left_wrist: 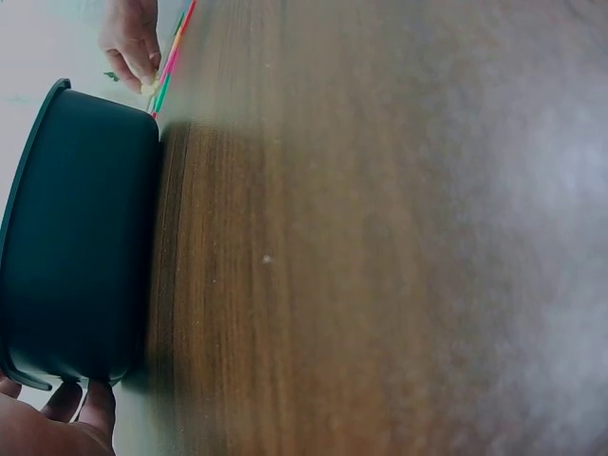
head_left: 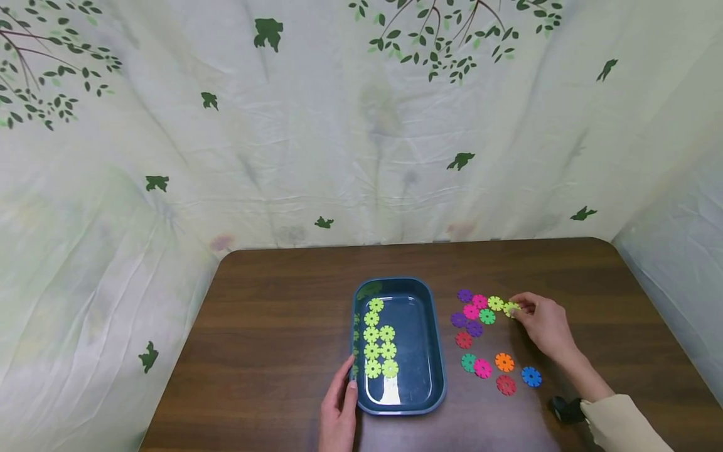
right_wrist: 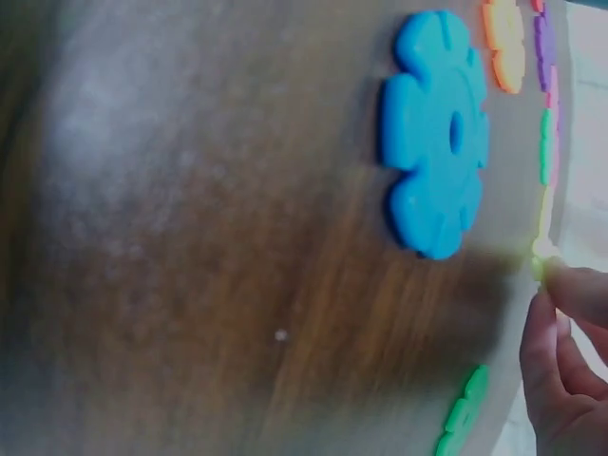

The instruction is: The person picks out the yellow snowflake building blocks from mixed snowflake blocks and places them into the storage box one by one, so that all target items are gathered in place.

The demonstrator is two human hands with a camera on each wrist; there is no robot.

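My right hand [head_left: 546, 326] pinches a yellow-green flower-shaped disc [head_left: 511, 309] between thumb and fingers at the right of the table. A second yellow-green disc [head_left: 495, 303] lies right beside it. In the right wrist view the fingertips [right_wrist: 560, 285] meet on the disc's edge, covering part of it. My left hand [head_left: 339, 408] rests against the left side of a dark blue tray [head_left: 439, 351], fingers [left_wrist: 97, 408] touching its outer wall. Inside the tray, several yellow-green discs [head_left: 371, 350] lie in two columns along its left half.
Loose flower discs lie right of the tray: purple [head_left: 459, 319], pink [head_left: 482, 368], red [head_left: 506, 385], orange [head_left: 504, 362], green and blue [head_left: 531, 376]. A green disc [right_wrist: 463, 413] shows low in the right wrist view. A leaf-printed curtain [head_left: 339, 157] hangs behind the brown table [head_left: 282, 326].
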